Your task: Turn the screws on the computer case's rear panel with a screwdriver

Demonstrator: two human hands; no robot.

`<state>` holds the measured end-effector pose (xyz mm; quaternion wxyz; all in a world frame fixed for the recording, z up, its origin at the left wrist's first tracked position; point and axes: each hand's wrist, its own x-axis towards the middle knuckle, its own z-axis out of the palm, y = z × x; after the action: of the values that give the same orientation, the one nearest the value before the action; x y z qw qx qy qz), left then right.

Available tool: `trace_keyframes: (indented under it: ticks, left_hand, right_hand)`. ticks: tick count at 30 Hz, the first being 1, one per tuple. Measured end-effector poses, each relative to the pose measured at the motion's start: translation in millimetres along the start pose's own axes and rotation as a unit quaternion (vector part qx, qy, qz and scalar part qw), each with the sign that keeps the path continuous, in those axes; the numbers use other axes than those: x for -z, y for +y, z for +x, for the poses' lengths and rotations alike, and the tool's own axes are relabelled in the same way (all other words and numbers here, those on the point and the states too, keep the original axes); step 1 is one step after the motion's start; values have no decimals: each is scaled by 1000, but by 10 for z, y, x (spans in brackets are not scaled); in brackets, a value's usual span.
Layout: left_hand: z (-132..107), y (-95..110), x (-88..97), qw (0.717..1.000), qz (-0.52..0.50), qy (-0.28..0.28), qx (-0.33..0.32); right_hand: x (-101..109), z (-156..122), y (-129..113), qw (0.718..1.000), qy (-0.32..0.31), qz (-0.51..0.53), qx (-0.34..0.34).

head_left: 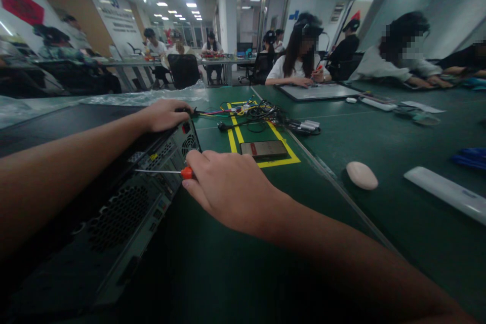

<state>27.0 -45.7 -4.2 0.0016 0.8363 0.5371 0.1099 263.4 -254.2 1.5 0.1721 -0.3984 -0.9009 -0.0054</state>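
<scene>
A black desktop computer case (68, 116) takes up the left side, its rear panel with vent grilles and ports facing right. My left hand (167, 115) rests on top of it near the far rear corner, fingers stretched out and partly hidden. My right hand (231, 190) is closed around the orange handle of a screwdriver (186, 172). The thin metal shaft points left to the rear panel, by the slot covers. Whether its tip touches a screw is too small to tell.
Beyond the case lie tangled cables (266, 111) and a brown-grey box (265, 149) inside yellow tape (281, 163). On the right are a pale rounded object (362, 175) and a long white object (448, 191). Plastic sheeting (170, 93) lies behind the case. Several people sit farther back.
</scene>
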Motion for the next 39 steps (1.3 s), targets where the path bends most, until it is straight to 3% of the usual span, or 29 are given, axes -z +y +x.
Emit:
trace_keyframes:
  ticks: [18,39]
  left_hand:
    - [9,-19,-8,1000,8,-2,-3]
    - [1,-11,-8,1000,-7,4,0]
  right_hand:
    - [-70,-11,39,999,27,-16,25]
    - [42,-15,-9,1000,-3,-8,15]
